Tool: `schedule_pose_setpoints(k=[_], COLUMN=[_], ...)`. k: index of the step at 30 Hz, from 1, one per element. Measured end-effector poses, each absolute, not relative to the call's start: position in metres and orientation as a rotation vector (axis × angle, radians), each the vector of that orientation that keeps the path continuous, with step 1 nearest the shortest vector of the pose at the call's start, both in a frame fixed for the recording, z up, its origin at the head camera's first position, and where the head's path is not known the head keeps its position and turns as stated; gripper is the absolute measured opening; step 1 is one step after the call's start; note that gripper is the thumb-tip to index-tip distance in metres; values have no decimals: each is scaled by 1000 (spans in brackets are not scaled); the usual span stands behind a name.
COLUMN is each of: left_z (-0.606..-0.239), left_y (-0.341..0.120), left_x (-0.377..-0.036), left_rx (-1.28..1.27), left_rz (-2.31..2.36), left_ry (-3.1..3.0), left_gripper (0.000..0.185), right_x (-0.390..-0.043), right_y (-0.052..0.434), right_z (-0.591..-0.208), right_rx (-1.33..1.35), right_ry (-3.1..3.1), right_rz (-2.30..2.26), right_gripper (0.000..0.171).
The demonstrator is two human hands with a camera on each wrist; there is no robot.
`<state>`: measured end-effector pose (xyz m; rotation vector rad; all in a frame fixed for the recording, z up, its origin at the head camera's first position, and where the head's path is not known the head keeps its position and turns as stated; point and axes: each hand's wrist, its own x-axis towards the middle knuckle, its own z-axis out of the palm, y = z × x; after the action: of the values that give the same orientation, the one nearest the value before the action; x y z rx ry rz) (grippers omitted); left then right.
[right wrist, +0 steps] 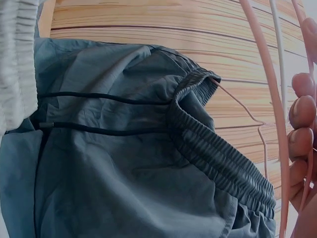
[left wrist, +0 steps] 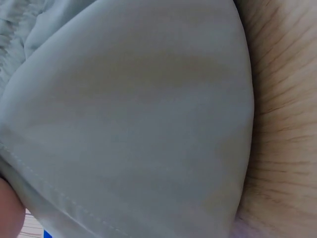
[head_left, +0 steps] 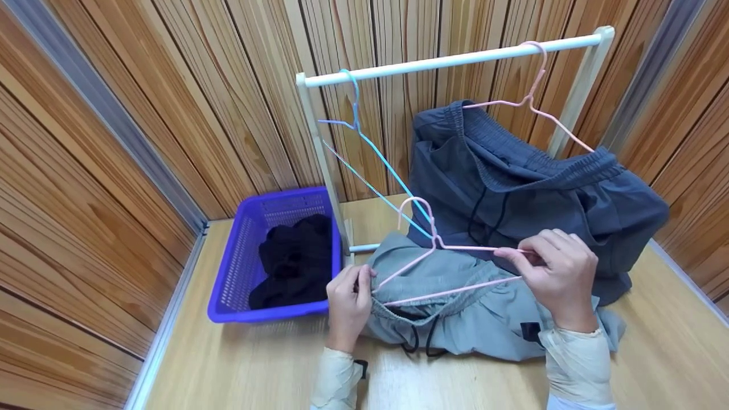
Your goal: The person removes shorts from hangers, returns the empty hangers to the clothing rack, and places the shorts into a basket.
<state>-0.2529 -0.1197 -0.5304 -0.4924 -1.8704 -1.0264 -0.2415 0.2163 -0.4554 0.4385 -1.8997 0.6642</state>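
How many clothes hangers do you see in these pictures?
3: a blue hanger empty on the rail, a pink hanger carrying dark shorts, and a pink hanger held in both hands.

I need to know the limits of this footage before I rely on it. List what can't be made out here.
- Left wrist view: light grey shorts fill the frame, hiding the left hand and its grip.
- Right wrist view: right hand cut off by the edge; only fingertips on the pink hanger show.
- Head view: dark garment in the purple basket is too bunched to identify.
- Head view: hanger's far end sits hidden under the waistband.
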Motion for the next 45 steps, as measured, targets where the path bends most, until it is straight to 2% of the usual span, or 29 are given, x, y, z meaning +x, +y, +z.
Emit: schedule_pose_setpoints(k=[16,37,41,45], left_z=[-530,-529,-528,-528], left_y=[-116,-118,-117,-117], left_x=[-252,-252,-251,-252], left_rx=[-302,-274,-268,-260], left_rz=[-1155,-1148,-1162,-1167], left_ry=[-1830,-1870,-1883,-1870], left_gripper=[26,26,26,26], right_x=[-236,-227,-226,-225], right_y=[225,254,256,261], right_z=[-453,-449,-449,-451], right_rx=[391,350,344,331], right_ry=[-1858,-1837,-1841,-1853], right_rz=[707,810,824,828], right_gripper=[69,67,66,58])
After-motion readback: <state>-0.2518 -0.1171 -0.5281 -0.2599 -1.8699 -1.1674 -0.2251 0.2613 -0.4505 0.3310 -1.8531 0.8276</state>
